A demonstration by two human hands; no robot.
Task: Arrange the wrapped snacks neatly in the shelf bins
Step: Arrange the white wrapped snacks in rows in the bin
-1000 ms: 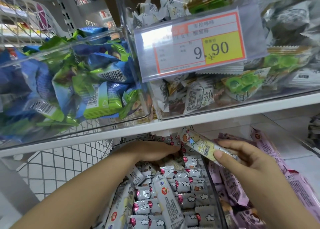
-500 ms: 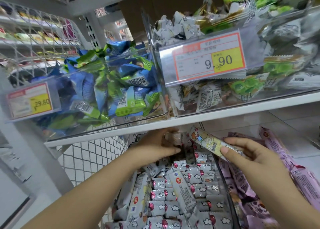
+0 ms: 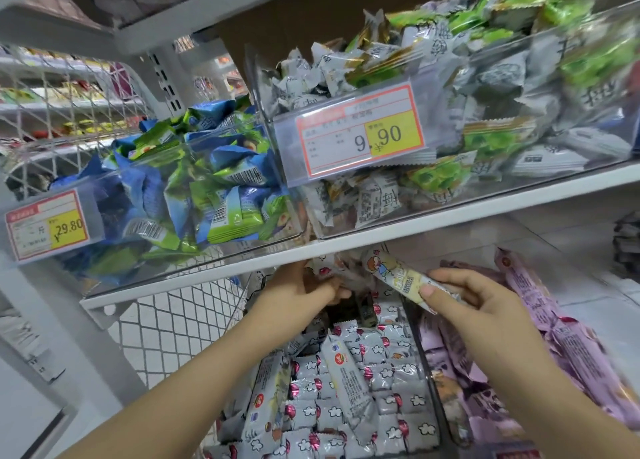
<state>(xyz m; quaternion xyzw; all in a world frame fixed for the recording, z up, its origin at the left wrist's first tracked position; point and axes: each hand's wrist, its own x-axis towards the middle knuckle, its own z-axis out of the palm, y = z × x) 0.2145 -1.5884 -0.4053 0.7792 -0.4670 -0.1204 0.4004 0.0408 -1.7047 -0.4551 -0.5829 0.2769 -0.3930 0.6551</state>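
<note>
My right hand (image 3: 464,306) pinches a long cream-and-yellow cartoon snack bar (image 3: 394,275), held tilted just under the white shelf board. My left hand (image 3: 304,288) reaches deep into the lower clear bin and grips small grey wrapped snacks (image 3: 332,273) at its back. That bin (image 3: 427,365) holds several small grey snacks (image 3: 394,375) with pink spots and a few long grey bars (image 3: 349,386). To its right lie purple wrapped bars (image 3: 540,306).
Above the white shelf board (image 3: 450,219) stand two clear bins: blue-green packets (image 3: 194,181) left with a 29.80 tag (image 3: 48,226), grey-green packets (image 3: 485,112) right with a 9.90 tag (image 3: 360,136). A white wire mesh panel (image 3: 173,327) closes the left side.
The view has tilted up and left, showing more of the upper bins. My left hand went deeper under the shelf and closed on small snacks. My right hand keeps holding the cartoon bar.
</note>
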